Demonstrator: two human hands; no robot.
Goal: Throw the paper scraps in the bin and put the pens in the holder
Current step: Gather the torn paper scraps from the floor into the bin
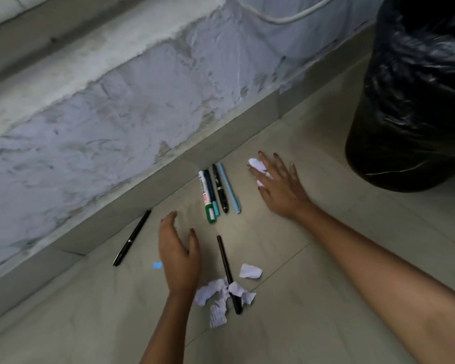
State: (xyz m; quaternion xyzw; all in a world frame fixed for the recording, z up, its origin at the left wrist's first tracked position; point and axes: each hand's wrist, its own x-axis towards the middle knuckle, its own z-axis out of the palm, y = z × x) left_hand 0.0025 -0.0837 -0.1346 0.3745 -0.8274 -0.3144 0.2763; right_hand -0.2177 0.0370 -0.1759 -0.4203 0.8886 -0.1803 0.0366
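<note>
Beige tiled floor [300, 324], scuffed grey wall [116, 114] at 11. Four pens [218, 191] parallel, axes 12–6. Right hand [279, 179] spread on white paper scrap [256, 164]; left hand [179, 254] open, empty.

The bin [415, 95], wrapped in a black bag, is cut off by the top and right edges at far right, so its mouth is out of sight. A white paper scrap [258, 166] lies partly hidden under the fingers [269, 164] of the right hand [281, 185]. The print on the white marker [204, 190] is too small to read. A black pen [227, 271] has its near end partly buried among crumpled scraps [216, 295]. The whole picture is softly blurred.
</note>
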